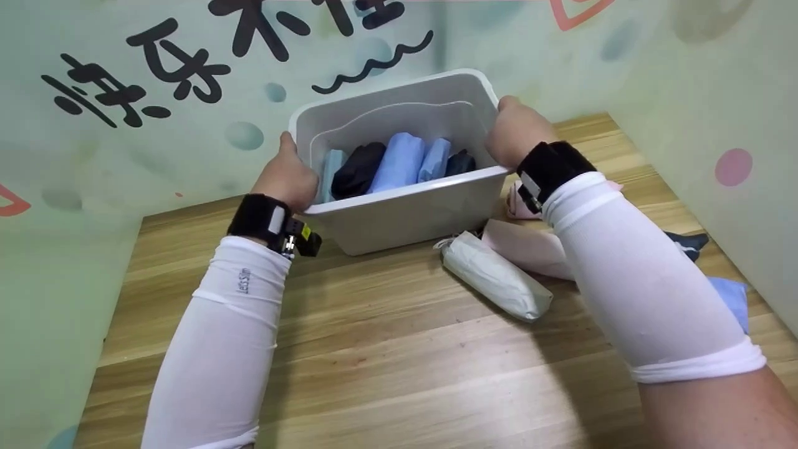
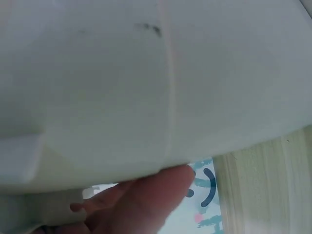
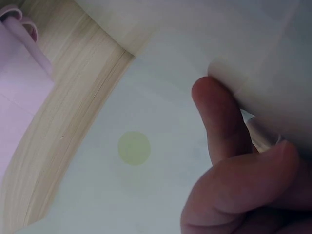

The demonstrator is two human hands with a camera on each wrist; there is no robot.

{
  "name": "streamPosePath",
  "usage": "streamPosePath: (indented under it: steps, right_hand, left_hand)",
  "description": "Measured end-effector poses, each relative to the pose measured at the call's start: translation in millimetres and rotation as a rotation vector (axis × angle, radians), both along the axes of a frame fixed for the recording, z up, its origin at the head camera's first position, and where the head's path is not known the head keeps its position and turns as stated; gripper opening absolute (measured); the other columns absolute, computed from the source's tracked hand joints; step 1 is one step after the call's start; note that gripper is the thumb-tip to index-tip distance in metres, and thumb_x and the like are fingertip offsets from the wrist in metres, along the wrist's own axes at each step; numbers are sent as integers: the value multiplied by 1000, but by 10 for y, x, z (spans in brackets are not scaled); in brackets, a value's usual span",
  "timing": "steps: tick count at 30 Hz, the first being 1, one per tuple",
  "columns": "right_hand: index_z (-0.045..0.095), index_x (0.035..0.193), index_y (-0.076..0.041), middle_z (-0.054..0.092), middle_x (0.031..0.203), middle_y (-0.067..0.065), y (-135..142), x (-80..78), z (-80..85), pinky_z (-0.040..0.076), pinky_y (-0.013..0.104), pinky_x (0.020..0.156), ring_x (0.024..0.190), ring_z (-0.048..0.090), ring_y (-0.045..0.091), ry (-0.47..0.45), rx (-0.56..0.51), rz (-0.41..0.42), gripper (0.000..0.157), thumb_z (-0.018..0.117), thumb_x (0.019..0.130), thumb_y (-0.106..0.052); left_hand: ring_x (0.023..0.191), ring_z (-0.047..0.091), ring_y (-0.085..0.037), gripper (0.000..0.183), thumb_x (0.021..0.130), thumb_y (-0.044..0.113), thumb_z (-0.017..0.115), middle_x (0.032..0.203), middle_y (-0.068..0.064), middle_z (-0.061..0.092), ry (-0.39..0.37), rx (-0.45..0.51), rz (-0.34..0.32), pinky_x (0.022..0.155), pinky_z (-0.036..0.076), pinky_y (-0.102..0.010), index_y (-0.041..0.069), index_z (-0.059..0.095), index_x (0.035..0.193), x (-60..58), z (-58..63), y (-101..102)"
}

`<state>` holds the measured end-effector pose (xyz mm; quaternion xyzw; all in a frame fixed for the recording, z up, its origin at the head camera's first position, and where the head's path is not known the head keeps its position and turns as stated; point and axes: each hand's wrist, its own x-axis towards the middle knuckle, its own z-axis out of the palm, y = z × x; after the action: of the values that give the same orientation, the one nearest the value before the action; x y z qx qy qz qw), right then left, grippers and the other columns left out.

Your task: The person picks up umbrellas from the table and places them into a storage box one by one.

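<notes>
A grey-white plastic bin [image 1: 411,215] stands toward the back of the table, its open top facing me. My left hand [image 1: 285,178] grips its left end at the rim, and my right hand [image 1: 520,132] grips the right end. Inside lean several rolled bundles that look like folded umbrellas: a pale teal one [image 1: 332,171], a black one [image 1: 358,171], a large blue one [image 1: 399,163], a smaller blue one [image 1: 435,161] and a dark one [image 1: 461,163]. In the wrist views, fingers [image 2: 151,197] curl under the bin's rim. Whether its base touches the table cannot be told.
On the wooden table [image 1: 374,349], a white rolled bundle [image 1: 495,274] and a pale pink one [image 1: 530,246] lie right of the bin. A pink item [image 1: 519,202], a dark item [image 1: 689,243] and a blue piece [image 1: 730,299] are partly behind my right arm. Printed walls [image 1: 206,137] border the table.
</notes>
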<state>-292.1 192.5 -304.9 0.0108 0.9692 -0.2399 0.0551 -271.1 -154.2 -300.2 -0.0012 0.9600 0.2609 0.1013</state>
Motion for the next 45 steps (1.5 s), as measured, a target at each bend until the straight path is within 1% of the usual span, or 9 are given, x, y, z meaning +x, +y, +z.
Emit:
streamPosePath:
  steps: [9,13,17,20,23,26,29,36,45]
  right_hand:
    - [41,145,6,59,133,24,37,-14,15,50,50,100,114,57,37,-17,-43,-1,54,43,95,-10]
    - [41,145,6,57,135,24,57,-34,25,54,42,87,113,58,35,-48,-92,18,50,41,99,-14]
    - [41,146,3,56,136,24,124,-56,28,56,33,65,102,61,29,-115,-161,62,51,36,108,-30]
    - [45,148,-2,60,125,19,250,-60,40,57,30,60,87,62,21,-140,-204,58,62,25,111,-49]
    - [51,145,-3,64,117,16,440,-47,63,57,34,70,83,62,21,-64,-151,18,70,18,111,-55]
    - [50,147,1,64,129,24,663,-24,72,53,50,98,107,64,36,38,-62,-7,69,18,112,-50]
    - [47,151,4,54,146,31,871,24,43,38,63,113,129,52,48,77,12,3,66,23,112,-44]
    - [48,154,-2,49,153,33,1247,76,-228,35,67,116,140,46,55,76,137,173,56,52,108,-33]
    - [45,158,-4,45,156,34,1420,106,-649,36,69,116,141,44,58,-13,282,349,69,69,98,-30]
  left_hand:
    - [144,46,-37,87,102,17,41,166,-30,32,14,15,19,122,37,-47,1,-16,165,-9,-3,41]
    - [143,47,-38,87,102,18,41,166,-30,34,22,10,29,121,39,-48,0,-16,165,-9,-16,37]
    - [142,48,-38,86,102,18,41,165,-30,35,24,14,38,121,38,-48,0,-15,165,-1,-33,29]
    - [145,46,-38,85,104,22,40,166,-30,34,23,22,40,123,37,-48,0,-15,165,-1,-38,33]
    - [147,44,-38,85,106,26,40,167,-29,32,22,32,45,124,36,-48,1,-15,165,1,-31,34]
    - [143,47,-38,85,105,25,40,166,-30,34,22,27,39,121,38,-48,0,-16,165,9,-22,32]
    - [136,51,-38,86,104,23,40,161,-31,40,29,19,26,116,43,-48,-2,-15,165,21,-17,35]
    - [139,50,-39,85,105,25,38,162,-31,38,43,15,26,119,40,-48,-3,-14,165,21,-16,43]
    - [142,47,-38,86,103,25,40,164,-31,36,43,24,33,122,37,-48,-2,-13,165,16,-19,29]
